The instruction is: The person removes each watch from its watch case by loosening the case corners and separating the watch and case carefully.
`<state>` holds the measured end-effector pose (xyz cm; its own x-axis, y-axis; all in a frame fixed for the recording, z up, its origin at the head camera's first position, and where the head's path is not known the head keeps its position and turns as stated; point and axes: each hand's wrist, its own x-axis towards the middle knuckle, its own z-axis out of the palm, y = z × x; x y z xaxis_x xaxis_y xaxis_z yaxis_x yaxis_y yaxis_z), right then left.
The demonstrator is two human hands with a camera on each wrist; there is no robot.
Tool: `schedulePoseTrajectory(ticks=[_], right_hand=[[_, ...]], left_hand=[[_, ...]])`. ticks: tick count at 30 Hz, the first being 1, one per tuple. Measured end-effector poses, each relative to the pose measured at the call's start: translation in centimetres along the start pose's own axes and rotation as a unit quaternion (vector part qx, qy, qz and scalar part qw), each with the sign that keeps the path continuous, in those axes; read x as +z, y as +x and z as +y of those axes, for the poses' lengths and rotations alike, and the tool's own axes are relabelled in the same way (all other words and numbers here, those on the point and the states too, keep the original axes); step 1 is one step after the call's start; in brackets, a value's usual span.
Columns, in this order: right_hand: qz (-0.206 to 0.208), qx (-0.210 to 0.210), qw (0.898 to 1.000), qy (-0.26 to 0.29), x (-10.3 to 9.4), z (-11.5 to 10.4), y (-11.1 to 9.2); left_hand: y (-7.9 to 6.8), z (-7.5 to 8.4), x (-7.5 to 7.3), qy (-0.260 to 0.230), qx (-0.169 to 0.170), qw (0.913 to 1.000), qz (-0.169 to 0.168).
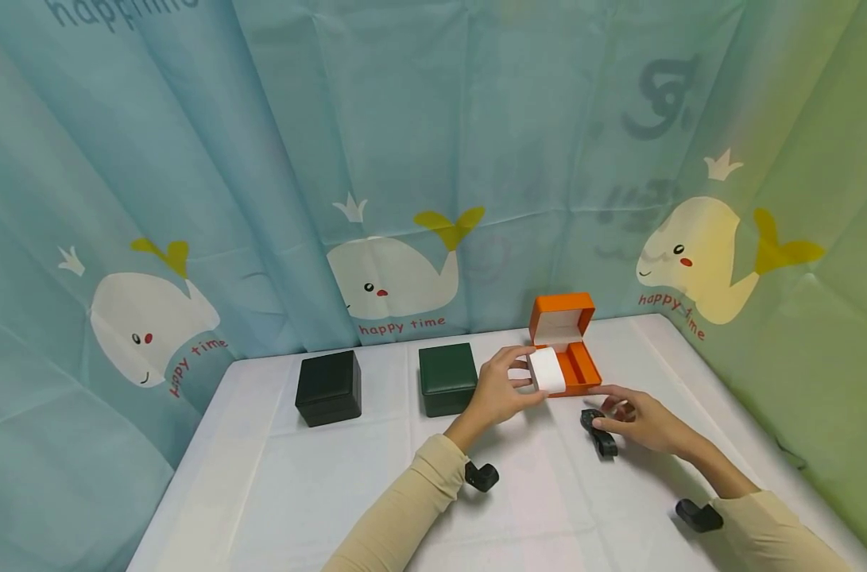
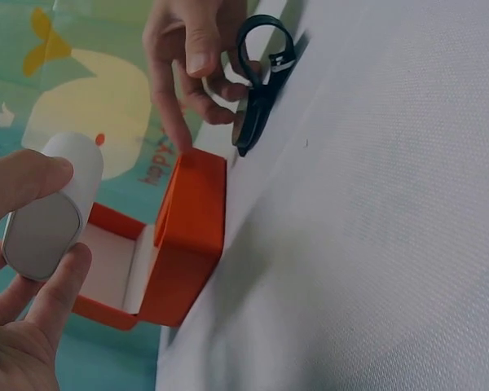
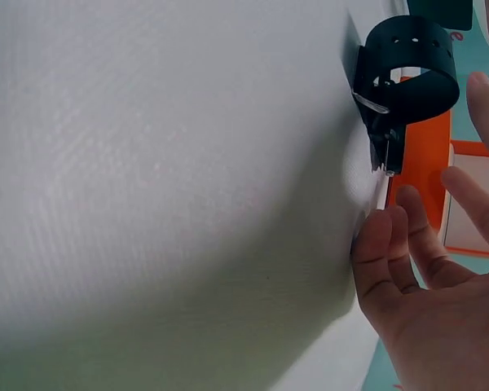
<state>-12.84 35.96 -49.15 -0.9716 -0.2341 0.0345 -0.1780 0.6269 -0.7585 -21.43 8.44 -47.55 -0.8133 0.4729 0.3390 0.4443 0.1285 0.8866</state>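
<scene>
My left hand (image 1: pixel 499 389) pinches a white watch pillow (image 1: pixel 547 370) between thumb and fingers, at the left side of an open orange watch box (image 1: pixel 586 364). The pillow's rounded grey end faces the left wrist view. My right hand (image 1: pixel 653 423) is at the box's front right corner, its index fingertip at the edge. Below its curled fingers and thumb lies a black wristwatch (image 1: pixel 599 434), its strap buckled in a loop (image 3: pixel 411 69). In the right wrist view, the fingers are not closed round the watch.
A green box (image 1: pixel 448 380) and a black box (image 1: pixel 329 388), both closed, stand left of the orange one on the white-covered table (image 1: pixel 319 500). Behind the table hangs a blue curtain (image 1: pixel 404 159) with whale prints.
</scene>
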Motion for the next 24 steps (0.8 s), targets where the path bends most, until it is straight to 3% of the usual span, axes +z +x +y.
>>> schedulePoseTrajectory(ticks=[11, 24], right_hand=[[0.007, -0.017, 1.000, -0.014, -0.50, -0.07, 0.12], [0.009, 0.002, 1.000, -0.010, -0.80, -0.65, 0.09]], left_hand=[[-0.03, 0.15, -0.07, 0.003, -0.001, 1.0000, -0.002], [-0.03, 0.25, -0.10, 0.004, 0.008, 1.0000, -0.003]])
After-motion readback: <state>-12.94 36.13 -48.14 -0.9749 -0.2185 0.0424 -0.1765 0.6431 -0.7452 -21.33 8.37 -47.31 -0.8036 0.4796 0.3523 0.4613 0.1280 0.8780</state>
